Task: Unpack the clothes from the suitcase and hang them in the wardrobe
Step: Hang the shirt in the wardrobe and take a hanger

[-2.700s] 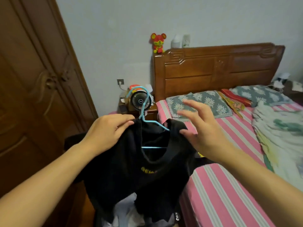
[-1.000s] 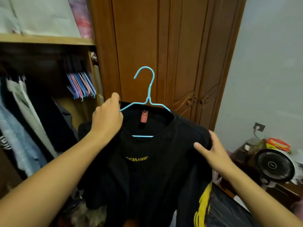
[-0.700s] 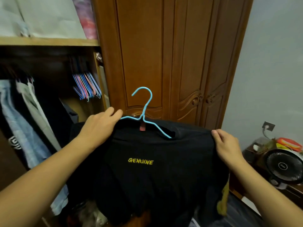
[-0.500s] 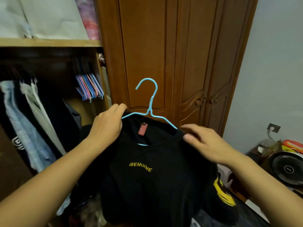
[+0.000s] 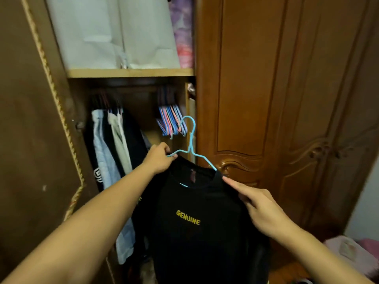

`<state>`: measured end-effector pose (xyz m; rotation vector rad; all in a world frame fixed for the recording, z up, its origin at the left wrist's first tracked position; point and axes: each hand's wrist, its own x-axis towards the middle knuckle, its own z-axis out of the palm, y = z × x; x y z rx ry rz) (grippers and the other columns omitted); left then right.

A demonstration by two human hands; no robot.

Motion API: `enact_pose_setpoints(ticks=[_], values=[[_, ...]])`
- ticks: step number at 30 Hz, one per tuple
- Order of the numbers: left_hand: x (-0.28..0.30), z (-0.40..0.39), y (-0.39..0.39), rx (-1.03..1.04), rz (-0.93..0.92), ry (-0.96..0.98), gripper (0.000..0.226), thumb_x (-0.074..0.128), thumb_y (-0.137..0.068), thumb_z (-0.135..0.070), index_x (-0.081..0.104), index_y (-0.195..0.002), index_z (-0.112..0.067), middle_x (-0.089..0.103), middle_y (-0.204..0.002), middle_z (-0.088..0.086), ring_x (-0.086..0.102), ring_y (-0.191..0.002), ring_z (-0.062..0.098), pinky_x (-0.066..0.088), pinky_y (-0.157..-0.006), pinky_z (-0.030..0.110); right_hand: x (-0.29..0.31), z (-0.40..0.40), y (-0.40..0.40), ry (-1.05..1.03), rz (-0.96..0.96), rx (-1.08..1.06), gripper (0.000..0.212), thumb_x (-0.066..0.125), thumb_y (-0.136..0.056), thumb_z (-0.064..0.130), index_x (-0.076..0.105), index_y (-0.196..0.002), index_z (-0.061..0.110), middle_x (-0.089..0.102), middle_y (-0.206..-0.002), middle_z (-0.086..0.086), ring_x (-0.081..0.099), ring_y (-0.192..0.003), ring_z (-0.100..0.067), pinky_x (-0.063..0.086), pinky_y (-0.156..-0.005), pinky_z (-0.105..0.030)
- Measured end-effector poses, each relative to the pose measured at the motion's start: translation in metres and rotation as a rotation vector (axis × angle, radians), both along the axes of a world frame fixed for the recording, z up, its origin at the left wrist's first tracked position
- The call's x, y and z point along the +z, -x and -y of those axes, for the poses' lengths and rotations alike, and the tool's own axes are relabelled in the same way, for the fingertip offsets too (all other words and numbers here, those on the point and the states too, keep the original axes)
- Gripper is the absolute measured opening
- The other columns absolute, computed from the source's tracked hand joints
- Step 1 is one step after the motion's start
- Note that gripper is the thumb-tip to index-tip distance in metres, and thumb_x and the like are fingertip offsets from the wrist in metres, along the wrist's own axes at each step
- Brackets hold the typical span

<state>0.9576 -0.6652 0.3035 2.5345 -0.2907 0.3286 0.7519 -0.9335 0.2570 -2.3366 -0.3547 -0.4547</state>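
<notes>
An open wooden wardrobe (image 5: 131,73) fills the left and centre of the frame, its dark door panel swung out along the left edge and its closed carved doors (image 5: 287,99) taking up the right half. A shelf runs across the upper centre with pale folded bags (image 5: 114,33) and a purple-pink bundle (image 5: 182,31) stacked on it. Below the shelf, hung clothes (image 5: 110,152) crowd the left part of the hanging space, and a bunch of empty blue and pink hangers (image 5: 171,121) sits at its right end against the side wall. Between those two groups the space is open and dark. In the lower right corner a strip of pale wall and something pink show.

The black T-shirt (image 5: 196,222), printed GENUINE in yellow, hangs on a light blue hanger (image 5: 190,140) in the centre of the frame, in front of the wardrobe opening, its hook upright just beside the empty hangers. The left hand (image 5: 159,160) pinches the hanger's left arm, fingers curled round the wire. The right hand (image 5: 260,210) pinches the shirt's right shoulder fabric, its forefinger stretched toward the collar.
</notes>
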Motion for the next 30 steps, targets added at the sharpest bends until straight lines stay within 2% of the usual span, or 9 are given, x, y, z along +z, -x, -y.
enact_pose_setpoints(ticks=[2,4,8,11,13,15,21,27,30], values=[[-0.004,-0.024,-0.022,-0.067,-0.115,-0.109,0.063,0.073,-0.087,-0.048,0.049,-0.141,-0.026,0.044,-0.143,0.017,0.041,-0.135,0.039,0.035,-0.112,0.040,0.003,-0.006,-0.021,-0.095,0.012,-0.073,0.078,0.053,-0.092,-0.014,0.061,-0.123,0.058,0.059,-0.131,0.029,0.048,-0.130,0.009,0.035,-0.113,-0.019],[-0.012,-0.055,-0.044,-0.019,-0.075,-0.321,0.073,0.069,-0.090,-0.047,0.036,-0.153,-0.029,0.030,-0.155,0.016,0.027,-0.143,0.039,0.024,-0.119,0.040,0.011,-0.007,-0.037,-0.243,-0.094,-0.122,0.068,0.050,-0.097,-0.009,0.072,-0.106,0.055,0.068,-0.122,0.021,0.058,-0.123,-0.002,0.044,-0.107,-0.022],[-0.005,-0.123,-0.082,0.267,0.327,-0.527,0.057,0.066,-0.087,-0.023,0.054,-0.143,-0.014,0.035,-0.152,0.027,0.026,-0.143,0.048,0.024,-0.120,0.052,0.034,-0.028,-0.065,-0.261,-0.072,-0.174,0.054,0.052,-0.099,-0.002,0.073,-0.112,0.047,0.067,-0.120,0.017,0.055,-0.119,-0.002,0.042,-0.092,-0.013],[0.016,-0.162,-0.102,0.396,0.457,-0.689,0.051,0.072,-0.080,-0.016,0.064,-0.129,-0.007,0.040,-0.148,0.033,0.025,-0.140,0.056,0.019,-0.118,0.059,0.040,-0.062,-0.102,-0.198,0.017,-0.229,0.054,0.054,-0.096,-0.003,0.070,-0.114,0.045,0.069,-0.119,0.010,0.058,-0.116,-0.008,0.043,-0.091,-0.018],[0.023,-0.180,-0.105,0.450,0.463,-0.774,0.047,0.072,-0.080,-0.019,0.066,-0.125,-0.009,0.036,-0.152,0.030,0.020,-0.144,0.055,0.003,-0.122,0.057,0.032,-0.087,-0.132,-0.213,0.001,-0.217,0.055,0.055,-0.094,-0.004,0.071,-0.109,0.046,0.073,-0.117,0.003,0.064,-0.101,-0.008,0.045,-0.082,-0.010],[0.023,-0.190,-0.105,0.478,0.487,-0.876,0.038,0.068,-0.081,-0.018,0.069,-0.119,-0.009,0.036,-0.154,0.028,0.017,-0.145,0.056,-0.012,-0.119,0.057,0.022,-0.112,-0.159,-0.185,-0.039,-0.235,0.052,0.052,-0.094,-0.006,0.070,-0.120,0.035,0.072,-0.121,-0.002,0.058,-0.095,0.000,0.038,-0.070,0.000],[0.018,-0.193,-0.109,0.527,0.452,-0.985,0.037,0.065,-0.083,-0.028,0.068,-0.118,-0.019,0.031,-0.160,0.022,0.009,-0.149,0.053,-0.014,-0.116,0.066,0.034,-0.145,-0.224,-0.097,-0.003,-0.242,0.067,0.041,-0.089,-0.010,0.060,-0.136,0.034,0.065,-0.132,0.001,0.059,-0.124,-0.019,0.045,-0.104,-0.027],[0.038,-0.176,-0.104,0.510,0.495,-0.903,0.041,0.080,-0.064,-0.030,0.075,-0.102,-0.014,0.046,-0.151,0.025,0.018,-0.147,0.054,0.001,-0.117,0.071,0.070,-0.183,-0.307,-0.077,0.065,-0.192,0.072,0.039,-0.087,-0.009,0.052,-0.144,0.032,0.060,-0.138,-0.002,0.056,-0.125,-0.026,0.043,-0.106,-0.033],[0.071,-0.175,-0.088,0.621,0.653,-0.978,0.048,0.072,-0.075,-0.032,0.070,-0.119,-0.012,0.034,-0.159,0.024,0.002,-0.147,0.061,-0.003,-0.115,0.075,0.068,-0.192,-0.336,-0.046,0.079,-0.138,0.068,0.038,-0.090,-0.010,0.050,-0.146,0.026,0.061,-0.135,-0.002,0.056,-0.123,-0.024,0.041,-0.107,-0.032]])
